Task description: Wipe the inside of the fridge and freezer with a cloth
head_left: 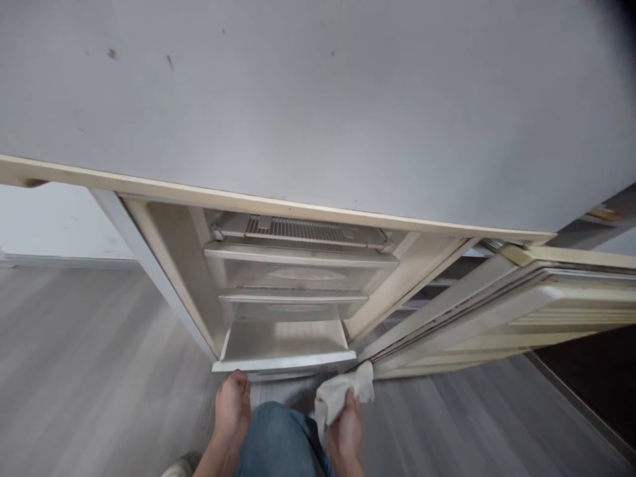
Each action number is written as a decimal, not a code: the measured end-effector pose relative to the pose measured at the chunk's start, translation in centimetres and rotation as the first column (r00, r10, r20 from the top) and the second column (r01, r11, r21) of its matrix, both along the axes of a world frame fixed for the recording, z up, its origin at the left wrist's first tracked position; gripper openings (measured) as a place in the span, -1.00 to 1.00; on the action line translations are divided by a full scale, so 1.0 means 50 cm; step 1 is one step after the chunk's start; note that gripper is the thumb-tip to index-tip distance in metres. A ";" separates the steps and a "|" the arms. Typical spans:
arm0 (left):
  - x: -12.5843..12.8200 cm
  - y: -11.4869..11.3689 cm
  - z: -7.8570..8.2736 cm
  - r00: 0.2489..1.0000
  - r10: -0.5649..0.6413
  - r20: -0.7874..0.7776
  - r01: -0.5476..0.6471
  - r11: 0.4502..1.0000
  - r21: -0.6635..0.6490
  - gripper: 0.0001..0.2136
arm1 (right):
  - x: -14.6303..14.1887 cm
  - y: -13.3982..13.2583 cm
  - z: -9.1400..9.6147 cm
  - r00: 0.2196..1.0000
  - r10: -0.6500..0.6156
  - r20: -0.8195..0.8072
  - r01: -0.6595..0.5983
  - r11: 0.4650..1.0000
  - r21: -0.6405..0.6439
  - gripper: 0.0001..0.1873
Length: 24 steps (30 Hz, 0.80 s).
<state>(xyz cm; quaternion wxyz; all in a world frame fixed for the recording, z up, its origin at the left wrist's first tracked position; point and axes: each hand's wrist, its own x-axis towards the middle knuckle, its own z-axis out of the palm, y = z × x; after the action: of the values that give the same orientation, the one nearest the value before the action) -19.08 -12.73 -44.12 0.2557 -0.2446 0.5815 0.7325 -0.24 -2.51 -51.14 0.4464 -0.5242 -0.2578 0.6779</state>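
Fridge door (497,311) blocks right side (swung wide); gap above bottom drawer (283,341).

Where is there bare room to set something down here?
The wood-look floor left of the left hand, bordered by the fridge side, is open; so is the floor right of the right hand, below the open door. Crowded at the cloth, between drawer front and door.

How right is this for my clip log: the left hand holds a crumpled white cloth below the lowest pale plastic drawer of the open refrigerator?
Not quite: the head view shows the right hand holding the crumpled white cloth, not the left hand; it is below the lowest pale plastic drawer of the open refrigerator.
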 end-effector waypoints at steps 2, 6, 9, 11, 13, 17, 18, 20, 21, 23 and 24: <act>-0.005 0.008 0.010 0.999 0.021 0.031 -0.023 0.997 0.072 -0.88 | -0.050 0.013 0.015 0.991 -0.114 -0.065 0.109 0.992 -0.070 -0.32; -0.018 0.021 0.014 0.998 0.028 0.059 -0.037 0.985 0.167 -0.85 | -0.095 0.047 0.013 0.986 -0.139 -0.090 0.137 0.990 -0.026 -0.40; -0.033 0.038 0.008 0.999 0.032 0.034 -0.038 0.976 0.214 -0.85 | -0.106 0.069 -0.012 0.994 -0.084 -0.074 0.088 0.995 0.047 -0.43; -0.044 0.053 0.004 0.999 0.036 0.006 -0.036 0.970 0.239 -0.82 | -0.116 0.083 -0.027 0.997 -0.059 -0.055 0.063 0.995 0.077 -0.43; -0.054 0.067 0.001 0.999 0.037 -0.015 -0.032 0.966 0.256 -0.78 | -0.129 0.099 -0.036 0.997 -0.059 -0.052 0.063 0.995 0.081 -0.46; -0.065 0.090 0.001 0.999 0.035 -0.034 -0.025 0.964 0.265 -0.74 | -0.154 0.138 -0.042 0.993 -0.065 -0.095 0.072 0.995 0.070 -0.54; -0.067 0.094 0.002 0.999 0.029 -0.039 -0.017 0.964 0.265 -0.73 | -0.160 0.148 -0.042 0.994 -0.056 -0.092 0.063 0.995 0.078 -0.55; -0.072 0.101 0.002 0.999 0.009 -0.047 0.003 0.967 0.255 -0.74 | -0.169 0.168 -0.046 0.998 -0.024 -0.063 0.030 0.994 0.102 -0.55; -0.077 0.105 0.002 0.999 -0.007 -0.051 0.019 0.969 0.247 -0.75 | -0.172 0.177 -0.049 0.999 0.003 -0.039 0.002 0.993 0.122 -0.54; -0.088 0.110 0.000 0.997 -0.050 -0.063 0.063 0.973 0.222 -0.77 | -0.173 0.191 -0.055 0.999 0.051 0.020 -0.053 0.985 0.166 -0.50; -0.093 0.111 -0.001 0.995 -0.075 -0.072 0.088 0.975 0.202 -0.76 | -0.170 0.195 -0.059 0.997 0.069 0.038 -0.075 0.980 0.184 -0.47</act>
<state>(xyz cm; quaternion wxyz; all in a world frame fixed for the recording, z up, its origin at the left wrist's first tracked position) -23.75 -7.16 -44.16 0.2906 -0.1691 0.5203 0.7850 -8.72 7.26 -54.08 0.4642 -0.4812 -0.3456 0.6584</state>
